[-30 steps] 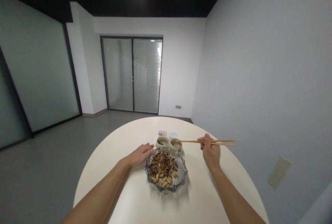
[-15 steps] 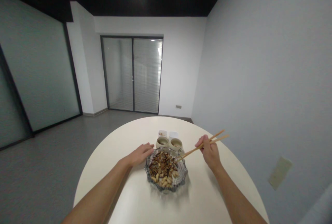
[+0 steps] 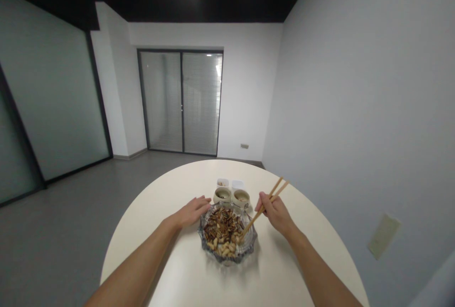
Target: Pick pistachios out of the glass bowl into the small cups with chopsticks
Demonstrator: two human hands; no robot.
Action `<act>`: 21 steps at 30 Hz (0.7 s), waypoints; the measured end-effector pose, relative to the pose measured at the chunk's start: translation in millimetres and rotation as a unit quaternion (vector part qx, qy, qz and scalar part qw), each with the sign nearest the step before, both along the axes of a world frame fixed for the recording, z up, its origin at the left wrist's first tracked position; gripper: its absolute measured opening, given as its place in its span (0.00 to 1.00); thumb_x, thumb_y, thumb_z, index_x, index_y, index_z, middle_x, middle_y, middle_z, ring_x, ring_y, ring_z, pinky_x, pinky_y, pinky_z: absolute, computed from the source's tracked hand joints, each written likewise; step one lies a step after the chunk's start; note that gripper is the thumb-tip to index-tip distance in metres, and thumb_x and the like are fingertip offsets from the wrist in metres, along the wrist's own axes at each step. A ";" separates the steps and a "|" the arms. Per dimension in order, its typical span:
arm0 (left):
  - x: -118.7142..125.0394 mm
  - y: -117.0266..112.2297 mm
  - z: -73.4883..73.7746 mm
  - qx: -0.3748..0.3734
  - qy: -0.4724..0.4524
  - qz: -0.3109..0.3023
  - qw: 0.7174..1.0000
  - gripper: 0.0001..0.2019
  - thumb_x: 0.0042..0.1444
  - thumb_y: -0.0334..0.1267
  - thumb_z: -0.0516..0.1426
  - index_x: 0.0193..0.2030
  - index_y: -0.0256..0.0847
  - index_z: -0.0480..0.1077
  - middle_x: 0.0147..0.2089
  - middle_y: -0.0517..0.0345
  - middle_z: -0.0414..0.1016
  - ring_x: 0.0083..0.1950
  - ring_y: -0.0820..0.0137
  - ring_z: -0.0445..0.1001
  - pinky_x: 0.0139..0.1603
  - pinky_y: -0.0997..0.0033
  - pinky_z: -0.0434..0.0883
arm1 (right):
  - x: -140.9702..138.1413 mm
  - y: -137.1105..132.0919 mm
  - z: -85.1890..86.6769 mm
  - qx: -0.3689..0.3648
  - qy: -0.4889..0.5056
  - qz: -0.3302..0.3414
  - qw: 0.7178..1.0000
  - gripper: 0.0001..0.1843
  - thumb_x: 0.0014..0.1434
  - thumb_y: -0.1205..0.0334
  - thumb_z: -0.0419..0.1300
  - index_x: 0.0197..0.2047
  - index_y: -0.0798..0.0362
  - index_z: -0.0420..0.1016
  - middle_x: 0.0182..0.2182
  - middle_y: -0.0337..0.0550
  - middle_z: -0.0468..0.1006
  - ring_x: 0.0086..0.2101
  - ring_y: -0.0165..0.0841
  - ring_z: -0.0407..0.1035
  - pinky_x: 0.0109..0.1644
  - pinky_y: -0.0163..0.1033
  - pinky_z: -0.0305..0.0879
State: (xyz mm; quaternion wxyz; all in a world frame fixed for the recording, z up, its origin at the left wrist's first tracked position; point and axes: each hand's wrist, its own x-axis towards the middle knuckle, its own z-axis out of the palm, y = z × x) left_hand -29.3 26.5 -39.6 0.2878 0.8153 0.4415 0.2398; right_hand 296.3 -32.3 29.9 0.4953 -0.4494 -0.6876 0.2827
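Note:
A cut-glass bowl (image 3: 249, 245) full of mixed nuts and seeds (image 3: 222, 233) sits on a round cream table (image 3: 185, 188). My left hand (image 3: 192, 211) lies flat against the bowl's left rim, fingers stretched out. My right hand (image 3: 273, 213) grips a pair of wooden chopsticks (image 3: 275, 188). Their tips point down into the right side of the bowl among the nuts. Just behind the bowl stand two small round cups (image 3: 232, 196) and two small white square dishes (image 3: 230, 184).
The table's far edge curves round behind the small dishes. A grey wall runs close along the right, with a pale plate (image 3: 383, 236) on it. Beyond the table lies grey floor, glass partitions at the left and a glass sliding door (image 3: 182, 102).
My right hand has come left and down towards the bowl. The chopsticks have swung from level over the right cup to steeply tilted, tips now in the nuts. The left hand has not moved.

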 end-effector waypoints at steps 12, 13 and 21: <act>0.0 0.1 -0.6 -0.002 -0.002 0.004 1.000 0.36 0.68 0.70 0.45 0.63 0.47 0.77 0.76 0.48 0.66 0.81 0.46 0.53 0.81 0.41 0.42 | -2.7 -2.6 2.5 0.011 -0.020 0.006 1.000 0.42 0.63 0.24 0.52 0.20 0.52 0.77 0.13 0.35 0.58 0.17 0.29 0.53 0.21 0.36 0.47; -0.2 0.5 -1.0 -0.002 -0.003 0.003 1.000 0.36 0.68 0.70 0.45 0.63 0.46 0.77 0.76 0.48 0.66 0.81 0.46 0.53 0.81 0.41 0.42 | -2.8 -2.3 2.3 0.012 -0.020 0.006 1.000 0.41 0.63 0.24 0.52 0.20 0.52 0.77 0.13 0.35 0.58 0.17 0.29 0.53 0.21 0.36 0.47; -0.1 1.1 -0.5 -0.005 -0.008 0.004 1.000 0.35 0.67 0.71 0.47 0.62 0.48 0.77 0.76 0.49 0.67 0.81 0.47 0.54 0.81 0.41 0.44 | 0.2 3.8 -3.4 0.016 -0.005 0.007 1.000 0.43 0.62 0.22 0.51 0.20 0.53 0.78 0.12 0.36 0.60 0.17 0.29 0.54 0.21 0.35 0.48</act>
